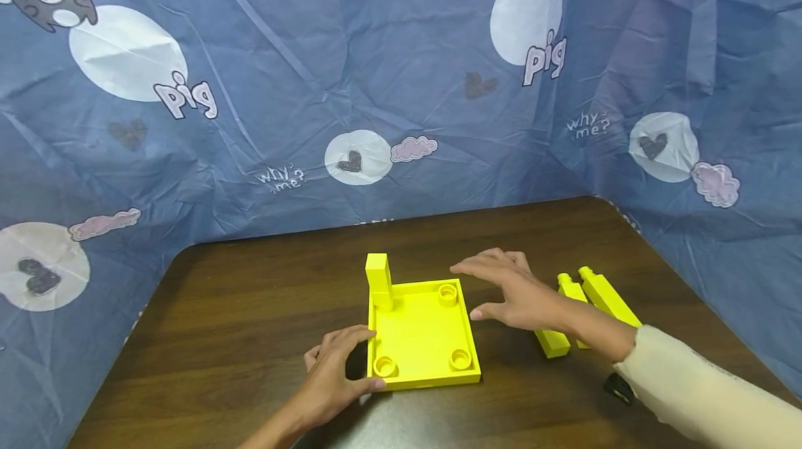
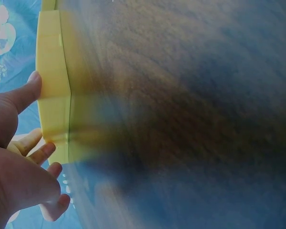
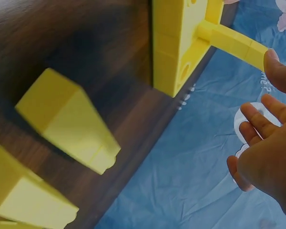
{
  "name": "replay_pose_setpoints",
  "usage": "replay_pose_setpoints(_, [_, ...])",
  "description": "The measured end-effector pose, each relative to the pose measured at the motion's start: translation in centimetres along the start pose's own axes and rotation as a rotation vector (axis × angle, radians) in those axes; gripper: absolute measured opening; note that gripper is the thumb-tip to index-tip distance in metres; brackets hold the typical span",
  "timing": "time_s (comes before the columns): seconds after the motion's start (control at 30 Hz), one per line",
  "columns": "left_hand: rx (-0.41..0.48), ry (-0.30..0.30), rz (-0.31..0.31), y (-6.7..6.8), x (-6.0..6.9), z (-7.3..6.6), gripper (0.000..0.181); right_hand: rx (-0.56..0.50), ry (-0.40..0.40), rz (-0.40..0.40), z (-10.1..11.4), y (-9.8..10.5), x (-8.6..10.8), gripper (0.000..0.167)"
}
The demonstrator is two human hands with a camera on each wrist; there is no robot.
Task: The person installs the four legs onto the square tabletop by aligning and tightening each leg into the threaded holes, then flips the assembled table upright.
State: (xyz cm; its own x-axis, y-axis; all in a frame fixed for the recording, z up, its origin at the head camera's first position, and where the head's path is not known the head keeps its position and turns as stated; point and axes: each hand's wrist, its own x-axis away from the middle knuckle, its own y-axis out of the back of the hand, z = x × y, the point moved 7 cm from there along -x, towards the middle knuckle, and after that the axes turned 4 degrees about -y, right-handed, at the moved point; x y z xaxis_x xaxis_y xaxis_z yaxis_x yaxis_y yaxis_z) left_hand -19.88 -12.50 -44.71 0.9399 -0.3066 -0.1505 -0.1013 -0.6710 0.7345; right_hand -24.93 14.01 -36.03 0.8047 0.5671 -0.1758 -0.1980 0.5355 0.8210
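Observation:
A shallow yellow square tray with raised rims lies on the table, round sockets at three of its corners. From its far left corner rises a square yellow post. My left hand holds the near left corner, thumb at the front side and fingers along the left side. Held off the table to the right of the tray, my right hand has its fingers spread and touches nothing. Loose yellow posts with knobbed ends, one beside another, lie right of that hand, partly hidden by the forearm.
The brown wooden table runs back to a blue patterned cloth hanging behind and at the sides. A small black object lies near the right sleeve. At the lower left of the right wrist view, part of a third loose post shows.

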Motion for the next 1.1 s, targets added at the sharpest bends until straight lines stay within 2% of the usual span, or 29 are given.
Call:
replay_pose_setpoints(0.6, [0.011, -0.009, -0.004, -0.1, 0.0, 0.0, 0.066, 0.135, -0.022, 0.024, -3.1, 0.4, 3.2, 0.069])
replay_pose_setpoints(0.8, [0.013, -0.016, -0.006, -0.2, 0.0, 0.0, 0.066, 0.239, -0.035, 0.043, -4.5, 0.5, 4.6, 0.069])
replay_pose_setpoints(1.1, [0.025, -0.023, -0.014, -0.2, 0.2, 0.0, 0.066, 0.365, 0.016, 0.045, -5.4, 1.1, 6.0, 0.069])
